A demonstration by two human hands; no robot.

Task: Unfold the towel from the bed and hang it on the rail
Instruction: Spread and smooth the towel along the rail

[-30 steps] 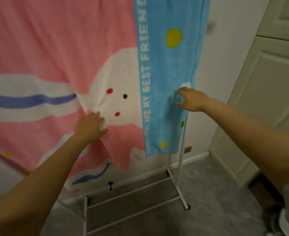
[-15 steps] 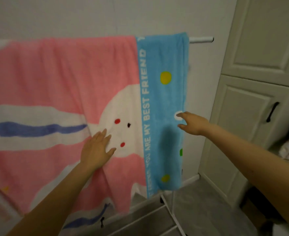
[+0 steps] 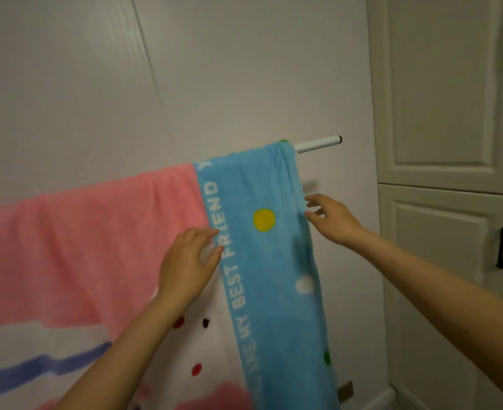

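head view shows me the pink, white and blue terry towel draped over the white metal rail, its blue band with white lettering nearest the rail's free right end. my left hand lies on the cloth where pink meets blue, fingers curled and gripping nothing i can see. my right hand is open, fingertips touching the towel's right edge, beside the cream panelled cupboard door.

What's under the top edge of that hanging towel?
The white rail: only its bare right end pokes out past the blue band of the towel. The rest of the rail is covered by the draped fabric. Behind the towel, the wall shows only above it.
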